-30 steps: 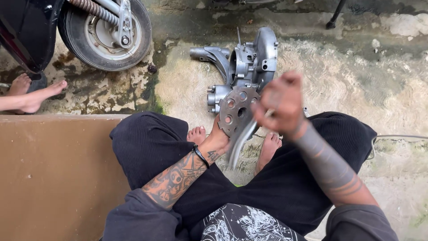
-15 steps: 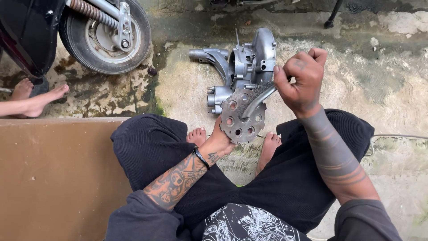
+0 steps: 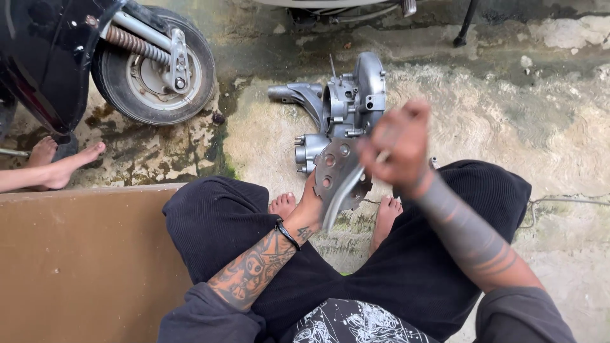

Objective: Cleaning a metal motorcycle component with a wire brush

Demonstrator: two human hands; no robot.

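I sit cross-legged in black trousers on rough concrete. My left hand (image 3: pixel 310 209) grips the lower edge of a round grey metal disc (image 3: pixel 337 174) with holes, held upright in front of my bare feet. My right hand (image 3: pixel 399 147), blurred by motion, is closed on a long flat metal tool (image 3: pixel 343 194) that slants down across the disc's face. Just beyond the disc stands a grey engine casing (image 3: pixel 346 105) on the ground.
A scooter's rear wheel (image 3: pixel 155 67) with a spring shock stands at the top left. Another person's bare feet (image 3: pixel 60 166) rest at the left edge. A brown board (image 3: pixel 82 260) lies at my left. A thin cable (image 3: pixel 565 200) runs at the right.
My right hand, raised to the right half a second ago, has swung back down and left, bringing the tool across the disc. The left hand has kept the disc in place.
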